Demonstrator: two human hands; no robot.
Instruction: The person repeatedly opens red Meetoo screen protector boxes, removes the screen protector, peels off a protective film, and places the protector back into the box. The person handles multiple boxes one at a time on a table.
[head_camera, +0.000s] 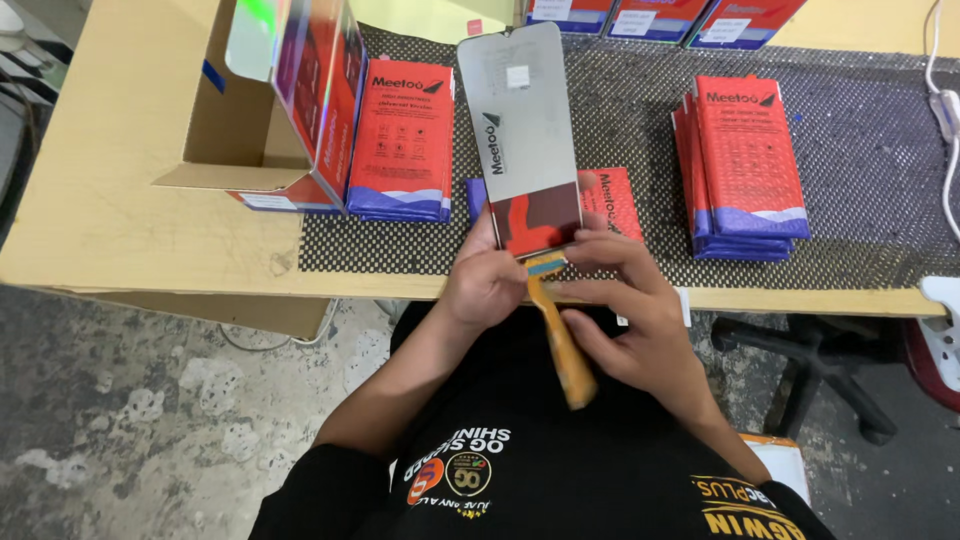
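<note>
I hold a flat phone screen panel (523, 130) upright over the table edge; its glossy face reflects red at the bottom. My left hand (487, 280) grips its lower left corner. My right hand (630, 320) pinches its lower right edge, and the orange flex ribbon (563, 350) hanging from the panel's bottom runs down across that palm. Behind the panel lies a red and blue flat box (612, 200) on the black mesh mat (860, 150).
A stack of red and blue boxes (745, 165) sits right, another stack (402, 140) left of centre. An open cardboard carton (265, 110) stands at the left. More boxes (655, 18) line the far edge. A white cable (945, 110) runs at right; an office chair base (830, 365) below.
</note>
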